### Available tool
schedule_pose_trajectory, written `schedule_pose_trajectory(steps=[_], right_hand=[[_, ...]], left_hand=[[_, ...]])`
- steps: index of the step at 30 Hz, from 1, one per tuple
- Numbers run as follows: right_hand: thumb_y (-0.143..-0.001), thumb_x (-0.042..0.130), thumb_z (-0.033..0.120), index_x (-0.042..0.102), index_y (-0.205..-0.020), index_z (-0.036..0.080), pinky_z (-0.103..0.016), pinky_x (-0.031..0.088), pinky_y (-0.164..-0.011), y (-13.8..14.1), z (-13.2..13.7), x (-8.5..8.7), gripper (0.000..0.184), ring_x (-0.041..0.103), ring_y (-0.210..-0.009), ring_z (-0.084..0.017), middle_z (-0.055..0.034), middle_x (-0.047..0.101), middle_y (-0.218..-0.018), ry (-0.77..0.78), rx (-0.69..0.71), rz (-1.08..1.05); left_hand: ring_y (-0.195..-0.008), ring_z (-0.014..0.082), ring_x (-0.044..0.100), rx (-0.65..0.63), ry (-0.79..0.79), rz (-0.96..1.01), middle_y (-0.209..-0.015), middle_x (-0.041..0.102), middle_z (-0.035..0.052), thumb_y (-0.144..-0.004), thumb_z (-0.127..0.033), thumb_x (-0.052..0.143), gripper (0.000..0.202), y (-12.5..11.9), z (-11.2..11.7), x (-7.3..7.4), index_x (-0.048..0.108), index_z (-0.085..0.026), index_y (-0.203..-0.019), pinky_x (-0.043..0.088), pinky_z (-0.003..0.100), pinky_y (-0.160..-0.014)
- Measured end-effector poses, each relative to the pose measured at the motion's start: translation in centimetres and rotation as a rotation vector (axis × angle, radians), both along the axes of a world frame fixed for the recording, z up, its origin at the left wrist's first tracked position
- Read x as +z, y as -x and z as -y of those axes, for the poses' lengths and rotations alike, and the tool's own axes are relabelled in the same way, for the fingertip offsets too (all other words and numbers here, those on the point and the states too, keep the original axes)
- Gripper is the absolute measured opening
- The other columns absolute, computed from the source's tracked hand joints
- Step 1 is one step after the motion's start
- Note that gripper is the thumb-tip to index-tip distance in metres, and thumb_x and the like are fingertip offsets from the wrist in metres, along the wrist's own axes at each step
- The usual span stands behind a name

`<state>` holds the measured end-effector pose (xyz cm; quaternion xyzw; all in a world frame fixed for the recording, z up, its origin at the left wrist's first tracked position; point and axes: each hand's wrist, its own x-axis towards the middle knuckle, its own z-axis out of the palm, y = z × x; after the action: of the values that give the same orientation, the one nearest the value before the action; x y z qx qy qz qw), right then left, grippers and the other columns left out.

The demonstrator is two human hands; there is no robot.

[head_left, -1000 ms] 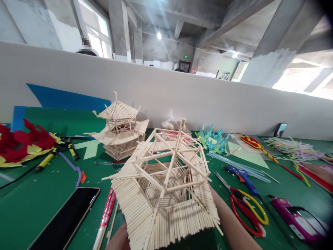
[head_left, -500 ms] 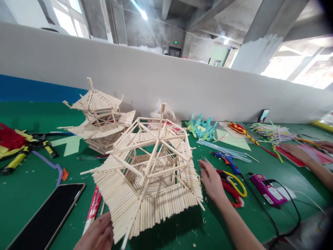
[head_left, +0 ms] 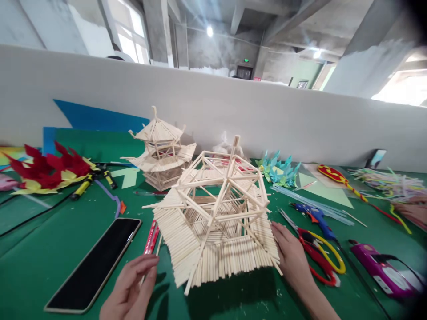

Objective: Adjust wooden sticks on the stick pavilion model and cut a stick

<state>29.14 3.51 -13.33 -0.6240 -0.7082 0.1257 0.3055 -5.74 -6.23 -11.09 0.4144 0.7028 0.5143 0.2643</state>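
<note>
A pavilion model point(head_left: 220, 258) of thin wooden sticks stands before me, its upper roof a bare frame around a centre post. My left hand point(head_left: 131, 286) is at its front left, thumb and fingers closed in a pinch on a thin wooden stick point(head_left: 159, 246). Beside that stick lies a red-and-clear packet point(head_left: 151, 238), partly behind the fingers. On the other side, my right hand point(head_left: 292, 249) rests with fingers stretched out against the edge of the lower roof; its fingertips are partly hidden there.
A finished stick pavilion point(head_left: 162, 153) stands behind. Right of the model lie scissors point(head_left: 320, 255), a blue glue gun point(head_left: 315, 218) and a purple device point(head_left: 382, 271) with cables. A phone point(head_left: 95, 264) lies left. Red and turquoise paper pieces stand farther back. Another person's hand point(head_left: 412, 211) is at far right.
The view has turned left, so things appear farther right. My left hand has come away from the roof edge to the stick. My right hand has moved in against the model's right edge.
</note>
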Motion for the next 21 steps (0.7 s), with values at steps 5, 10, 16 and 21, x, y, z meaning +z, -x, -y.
schedule_pose_trajectory(steps=[5,10,16,21], right_hand=[[-0.085,0.043,0.047,0.06,-0.109,0.014,-0.034,0.051,-0.072,-0.8,2.0,0.2,0.045,0.063,-0.08,-0.024,-0.011,0.068,-0.091,-0.021,-0.193,-0.1],[-0.081,0.046,0.053,0.063,-0.089,0.017,-0.027,0.048,-0.052,-1.1,3.4,0.1,0.041,0.058,-0.055,-0.019,-0.0034,0.062,-0.063,0.058,-0.239,-0.154],[-0.08,0.046,0.054,0.057,-0.108,0.013,-0.025,0.051,-0.057,-0.5,3.7,-0.1,0.051,0.06,-0.063,-0.019,-0.007,0.063,-0.079,0.086,-0.255,-0.215],[-0.078,0.048,0.056,0.058,-0.107,0.014,-0.024,0.051,-0.055,-0.1,3.5,0.1,0.053,0.058,-0.062,-0.017,-0.0069,0.063,-0.079,0.118,-0.253,-0.3]], left_hand=[[-0.096,0.0278,0.055,-0.099,0.049,-0.447,-0.098,0.058,0.0074,-0.074,-0.042,0.055,0.024,3.4,-2.0,1.9,0.062,-0.024,-0.089,0.041,0.036,-0.078],[-0.08,0.0322,0.053,-0.309,0.252,-0.899,-0.072,0.062,0.01,-0.076,-0.037,0.049,0.024,3.6,-4.0,2.6,0.062,-0.022,-0.062,0.031,0.043,-0.069],[-0.09,0.0292,0.054,-0.43,0.459,-1.225,-0.081,0.063,0.0092,-0.082,-0.03,0.048,0.022,2.1,-5.5,2.7,0.062,-0.017,-0.071,0.034,0.045,-0.076],[-0.093,0.0212,0.057,-0.426,0.594,-1.336,-0.086,0.062,0.0027,-0.086,-0.034,0.054,0.02,2.5,-6.5,2.8,0.06,-0.016,-0.078,0.042,0.042,-0.081]])
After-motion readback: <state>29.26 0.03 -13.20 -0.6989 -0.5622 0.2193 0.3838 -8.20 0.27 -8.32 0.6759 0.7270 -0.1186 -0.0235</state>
